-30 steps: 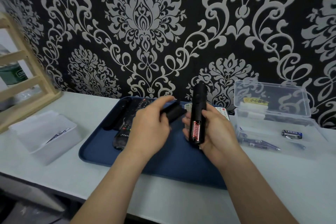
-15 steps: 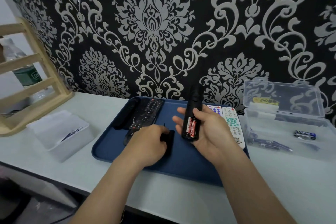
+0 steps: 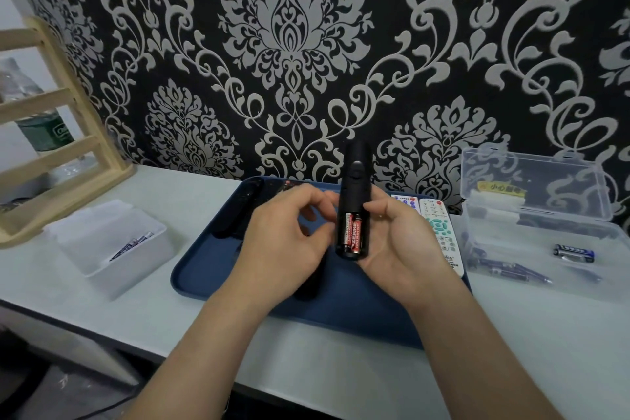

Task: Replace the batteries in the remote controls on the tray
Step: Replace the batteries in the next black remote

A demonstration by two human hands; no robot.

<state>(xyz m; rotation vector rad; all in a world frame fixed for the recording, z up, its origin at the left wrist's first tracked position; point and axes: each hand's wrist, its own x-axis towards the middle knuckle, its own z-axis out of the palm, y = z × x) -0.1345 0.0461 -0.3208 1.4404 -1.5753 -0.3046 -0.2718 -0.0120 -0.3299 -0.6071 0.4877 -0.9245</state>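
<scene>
The right hand (image 3: 402, 249) grips the black remote (image 3: 353, 194) upright over the blue tray (image 3: 211, 269), with two red batteries (image 3: 353, 232) bared at its 6 o'clock end. At the remote's 9 o'clock the left hand (image 3: 283, 242) curls loosely, holding nothing; whether it touches the remote is unclear.

A black remote (image 3: 353, 201) is standing up tall over the middle of the blue tray (image 3: 211, 269), and the right hand (image 3: 405, 249) is holding it. Its back is facing us with the cover off, so two red batteries (image 3: 353, 232) are showing side by side near its bottom. Other black remotes (image 3: 238, 211) are lying at the tray's 10 o'clock. Two white remotes (image 3: 439, 225) are lying at 3 o'clock. A small black lid (image 3: 306, 286) is lying flat at 6 o'clock.
</scene>
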